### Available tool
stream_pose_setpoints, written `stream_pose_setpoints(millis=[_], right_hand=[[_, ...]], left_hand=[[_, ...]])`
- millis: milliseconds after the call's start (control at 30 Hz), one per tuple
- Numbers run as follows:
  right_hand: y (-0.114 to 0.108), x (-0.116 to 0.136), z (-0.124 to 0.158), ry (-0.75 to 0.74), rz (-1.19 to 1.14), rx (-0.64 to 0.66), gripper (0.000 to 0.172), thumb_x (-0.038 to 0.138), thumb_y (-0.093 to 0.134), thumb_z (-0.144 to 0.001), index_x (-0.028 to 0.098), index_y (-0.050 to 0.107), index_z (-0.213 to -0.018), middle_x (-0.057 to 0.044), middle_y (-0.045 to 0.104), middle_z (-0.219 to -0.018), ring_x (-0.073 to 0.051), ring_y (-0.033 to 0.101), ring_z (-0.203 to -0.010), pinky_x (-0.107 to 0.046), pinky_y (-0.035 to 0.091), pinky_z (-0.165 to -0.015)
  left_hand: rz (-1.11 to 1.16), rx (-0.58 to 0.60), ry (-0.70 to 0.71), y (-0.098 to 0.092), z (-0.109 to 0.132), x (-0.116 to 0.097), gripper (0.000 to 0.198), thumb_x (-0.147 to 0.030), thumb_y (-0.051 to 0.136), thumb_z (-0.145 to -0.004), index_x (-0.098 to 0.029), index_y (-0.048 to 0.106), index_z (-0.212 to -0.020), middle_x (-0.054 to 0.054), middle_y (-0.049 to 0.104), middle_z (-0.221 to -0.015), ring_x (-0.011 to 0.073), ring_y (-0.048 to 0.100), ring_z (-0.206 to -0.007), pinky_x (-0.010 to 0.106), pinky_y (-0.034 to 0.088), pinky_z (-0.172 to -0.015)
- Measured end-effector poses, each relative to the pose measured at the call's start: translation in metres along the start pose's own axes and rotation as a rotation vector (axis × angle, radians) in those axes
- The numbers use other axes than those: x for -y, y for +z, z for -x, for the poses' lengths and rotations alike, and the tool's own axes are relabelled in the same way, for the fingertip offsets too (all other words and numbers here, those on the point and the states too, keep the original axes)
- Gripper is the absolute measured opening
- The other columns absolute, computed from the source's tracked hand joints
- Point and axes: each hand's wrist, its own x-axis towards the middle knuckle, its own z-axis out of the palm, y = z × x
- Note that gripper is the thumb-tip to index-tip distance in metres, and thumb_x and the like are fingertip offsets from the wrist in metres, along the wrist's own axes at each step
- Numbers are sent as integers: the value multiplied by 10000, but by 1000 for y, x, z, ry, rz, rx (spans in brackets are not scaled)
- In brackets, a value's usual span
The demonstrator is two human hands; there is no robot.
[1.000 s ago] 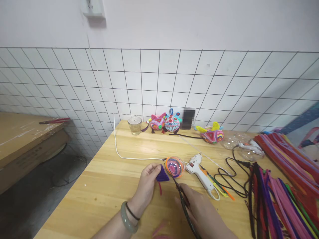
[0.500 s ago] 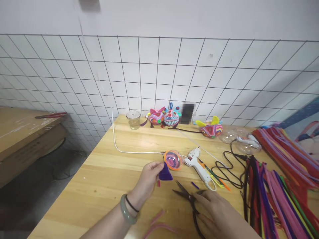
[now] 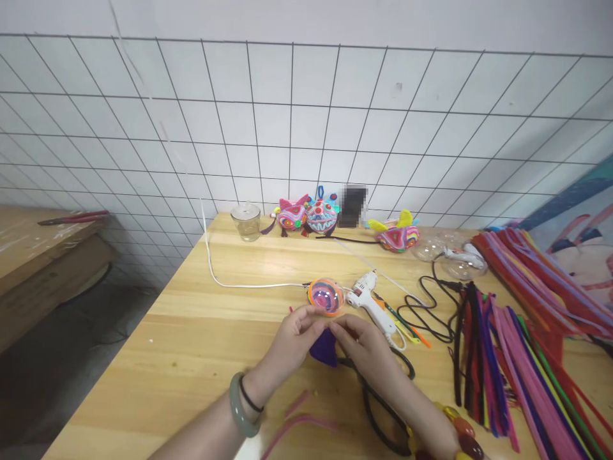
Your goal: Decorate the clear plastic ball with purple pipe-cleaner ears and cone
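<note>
A glass [image 3: 246, 222] stands well left of the striped dome [image 3: 325, 296], and just on the dome's near side the person's left hand [image 3: 293, 337] has fingers pinching a fuzzy purple piece [image 3: 324, 351], the right hand's [image 3: 363, 340] fingers pinched at its upper edge, while a white glue gun [image 3: 376, 308] lies just right of the dome

Held piece [image 3: 324, 350] — deep purple; dome [image 3: 326, 296] — banded orange, pink, purple; glue gun [image 3: 377, 311] white; bangle [image 3: 237, 406] grey-green.

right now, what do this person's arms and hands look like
Left hand: gloveless, with a smooth grey-green bangle and thin black band. Right hand: gloveless, with glossy yellow, orange and dark red beads around the forearm. No sleeves show.
</note>
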Motion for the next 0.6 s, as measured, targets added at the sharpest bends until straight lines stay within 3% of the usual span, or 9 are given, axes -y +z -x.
stream_pose_setpoints(millis=[200,367,600], right_hand=[[-2,-12,-6,14,-34,-118,319,411,454,-840,175,544,-646,-1,525,-584,-156,482,-574,-250,413,-527],[-1,-21,-9,21,-33,-146,353,450,433,-847,175,538,-653,-4,519,-599,-162,483,-597,-256,411,-555],[-6,-19,-11,71,-246,-79,423,516,424,-841,169,547,-633,6,499,-576,-146,472,-572,-243,398,-534]], left_hand=[[-22,-70,-59,-3,0,0,358,-425,621,-745,-173,656,-997,60,697,-773,169,619,-682,251,467,-611],[-82,63,-95,-3,-1,4,399,-411,686,-683,-147,660,-981,78,698,-819,159,618,-629,243,472,-543],[-147,43,-131,-6,-4,10,269,-385,703,-666,-126,666,-727,69,702,-656,141,616,-542,221,461,-505]])
